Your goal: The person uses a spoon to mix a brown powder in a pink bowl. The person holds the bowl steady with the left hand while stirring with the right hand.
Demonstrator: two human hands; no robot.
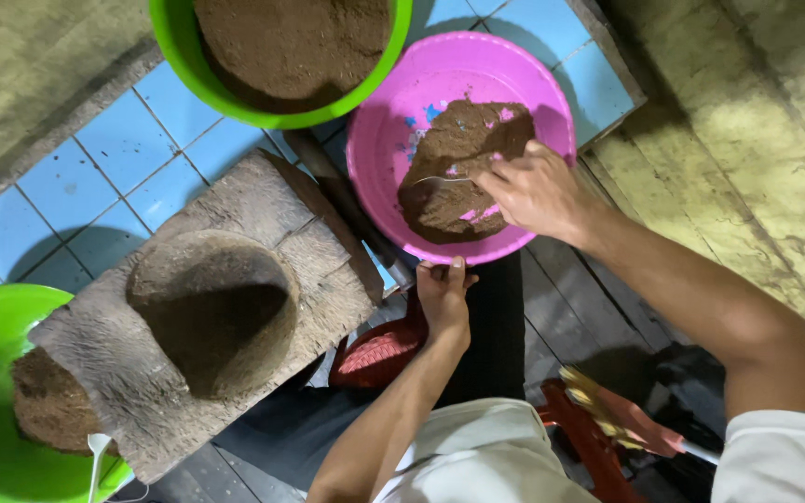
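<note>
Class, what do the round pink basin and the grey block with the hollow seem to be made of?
Round pink basin: likely plastic, given its smooth glossy wall and uniform bright colour. Grey block with the hollow: apparently weathered wood, matte and rough, with grain lines and cracks, though stone cannot be excluded.

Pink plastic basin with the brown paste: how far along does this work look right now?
Done: the pink plastic basin shows bare patches where brown paste has been scraped. In hand: the right hand works a metal spoon in the paste while the left hand grips the basin's near rim. Left: most paste remains, and the hollowed wooden block looks empty.
</note>
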